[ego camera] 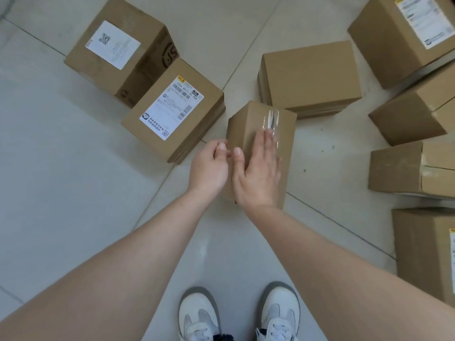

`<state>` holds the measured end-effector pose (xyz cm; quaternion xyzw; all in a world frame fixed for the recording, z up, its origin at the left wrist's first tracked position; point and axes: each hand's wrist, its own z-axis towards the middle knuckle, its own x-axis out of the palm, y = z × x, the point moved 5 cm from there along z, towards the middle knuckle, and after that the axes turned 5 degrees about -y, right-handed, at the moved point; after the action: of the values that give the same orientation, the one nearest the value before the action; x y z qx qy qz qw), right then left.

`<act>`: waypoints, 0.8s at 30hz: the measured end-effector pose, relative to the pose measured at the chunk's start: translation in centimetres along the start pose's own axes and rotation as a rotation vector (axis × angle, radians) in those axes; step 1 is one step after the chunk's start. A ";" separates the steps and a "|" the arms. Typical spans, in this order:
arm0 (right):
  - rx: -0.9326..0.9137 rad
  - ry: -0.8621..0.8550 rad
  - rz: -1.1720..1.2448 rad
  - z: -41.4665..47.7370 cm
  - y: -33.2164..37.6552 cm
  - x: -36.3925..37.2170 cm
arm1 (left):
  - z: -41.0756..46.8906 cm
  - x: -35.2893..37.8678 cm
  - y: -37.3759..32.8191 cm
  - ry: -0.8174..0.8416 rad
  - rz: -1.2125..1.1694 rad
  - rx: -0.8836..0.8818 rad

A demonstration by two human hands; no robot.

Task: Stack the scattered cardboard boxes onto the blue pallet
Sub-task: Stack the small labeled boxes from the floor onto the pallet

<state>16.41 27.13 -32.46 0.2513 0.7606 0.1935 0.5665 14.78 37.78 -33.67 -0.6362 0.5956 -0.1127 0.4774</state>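
Observation:
A small plain cardboard box (256,121) with clear tape on top stands on the tiled floor straight ahead. My right hand (258,173) hovers flat over its top, fingers stretched out, holding nothing. My left hand (209,166) is at the box's left edge with fingers loosely curled and apart, gripping nothing. Whether either hand touches the box I cannot tell. The blue pallet is not in view.
Several more cardboard boxes lie around: a labelled one (172,112) at left, a bigger one (120,48) behind it, a plain one (310,75) beyond, and several along the right edge (406,168). My two white shoes (238,313) stand on the pale tiles.

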 end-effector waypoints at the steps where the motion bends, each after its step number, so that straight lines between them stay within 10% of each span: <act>1: 0.003 -0.037 -0.010 0.0 -0.6 -0.3 | 0.1 0.4 0.2 0.006 0.027 -0.004; 24: 0.095 -0.113 0.353 -1.7 -3.1 -12.2 | -7.2 0.3 -7.5 -0.144 0.149 0.203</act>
<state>17.08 17.36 -24.45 0.4180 0.6799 0.2394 0.5530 14.58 32.84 -24.52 -0.5452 0.5909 -0.0904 0.5878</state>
